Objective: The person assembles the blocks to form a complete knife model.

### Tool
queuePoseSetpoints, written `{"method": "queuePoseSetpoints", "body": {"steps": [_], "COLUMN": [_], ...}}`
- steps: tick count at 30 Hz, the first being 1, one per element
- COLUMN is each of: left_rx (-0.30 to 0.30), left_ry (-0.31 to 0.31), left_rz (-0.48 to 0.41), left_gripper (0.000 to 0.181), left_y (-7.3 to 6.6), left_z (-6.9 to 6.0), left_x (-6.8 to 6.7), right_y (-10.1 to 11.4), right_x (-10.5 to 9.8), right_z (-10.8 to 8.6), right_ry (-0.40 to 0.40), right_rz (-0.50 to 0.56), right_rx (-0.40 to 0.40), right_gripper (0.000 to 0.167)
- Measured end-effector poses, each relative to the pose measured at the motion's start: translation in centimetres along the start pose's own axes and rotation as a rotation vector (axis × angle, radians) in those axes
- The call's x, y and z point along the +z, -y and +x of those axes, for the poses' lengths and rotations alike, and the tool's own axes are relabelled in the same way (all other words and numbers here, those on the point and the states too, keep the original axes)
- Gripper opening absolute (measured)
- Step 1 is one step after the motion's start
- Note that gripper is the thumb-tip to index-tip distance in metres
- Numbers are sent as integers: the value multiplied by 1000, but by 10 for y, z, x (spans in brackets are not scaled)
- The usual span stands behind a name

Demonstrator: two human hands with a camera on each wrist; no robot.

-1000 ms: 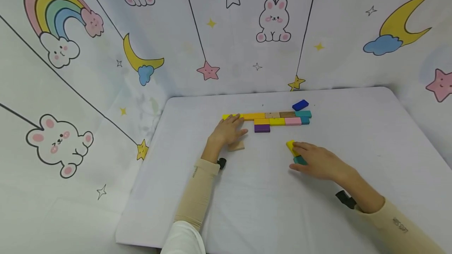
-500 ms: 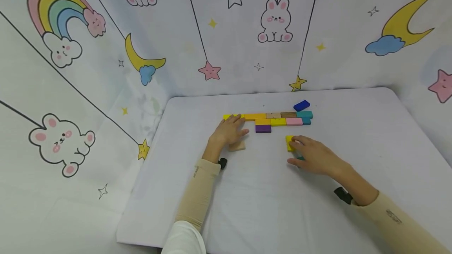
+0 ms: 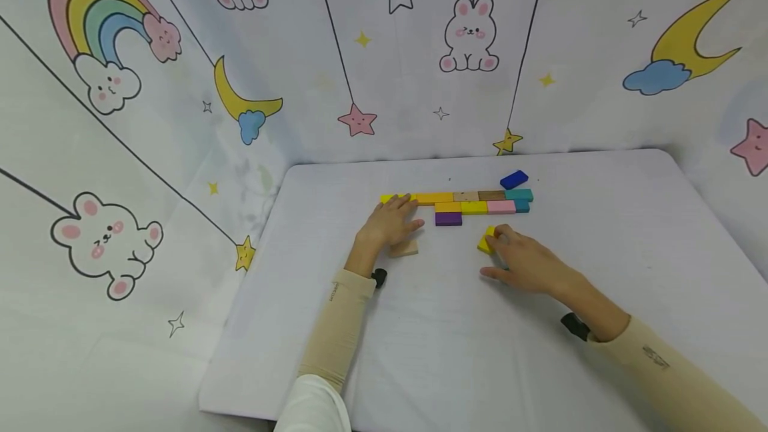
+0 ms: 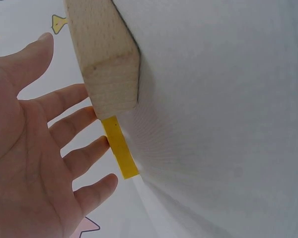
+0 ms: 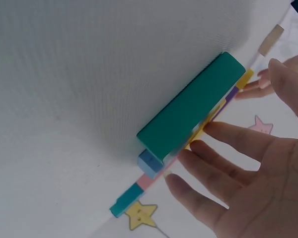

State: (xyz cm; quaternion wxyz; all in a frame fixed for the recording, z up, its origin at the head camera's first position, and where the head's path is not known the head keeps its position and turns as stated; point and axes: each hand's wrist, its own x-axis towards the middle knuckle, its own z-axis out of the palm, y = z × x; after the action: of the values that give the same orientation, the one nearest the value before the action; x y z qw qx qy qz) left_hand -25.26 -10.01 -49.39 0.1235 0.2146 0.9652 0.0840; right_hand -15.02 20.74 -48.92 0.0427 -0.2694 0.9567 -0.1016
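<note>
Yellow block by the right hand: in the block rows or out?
Out: in the head view, a visible gap separates the yellow block from the block rows.

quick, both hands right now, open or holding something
Left hand: open, resting at the yellow end of the block row.
Right hand: open, touching a separate yellow block, not gripping it.
</note>
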Motion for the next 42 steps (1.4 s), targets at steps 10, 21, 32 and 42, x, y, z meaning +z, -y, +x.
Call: {"method": "queuePoseSetpoints", "body": {"steps": [10, 21, 32, 42], "left_rx": [-4, -6, -13, -35], "left_ry": [5, 1, 2, 15], "left_rz": [-7, 0, 4, 23], "left_gripper": [66, 66, 66, 67], "left_y": [0, -1, 1, 1], "left_z": [-1, -1, 2, 4], "left_x": [-1, -3, 1, 4], "right_y": [4, 4, 4, 6], "right_x": [1, -2, 1, 5], "right_z": [7, 7, 10, 15], "right_ry": [0, 10, 9, 19], "right_rz": [-48, 5, -34, -102], "right_rx": [-4, 28, 23, 75], "right_gripper": [75, 74, 74, 73]}}
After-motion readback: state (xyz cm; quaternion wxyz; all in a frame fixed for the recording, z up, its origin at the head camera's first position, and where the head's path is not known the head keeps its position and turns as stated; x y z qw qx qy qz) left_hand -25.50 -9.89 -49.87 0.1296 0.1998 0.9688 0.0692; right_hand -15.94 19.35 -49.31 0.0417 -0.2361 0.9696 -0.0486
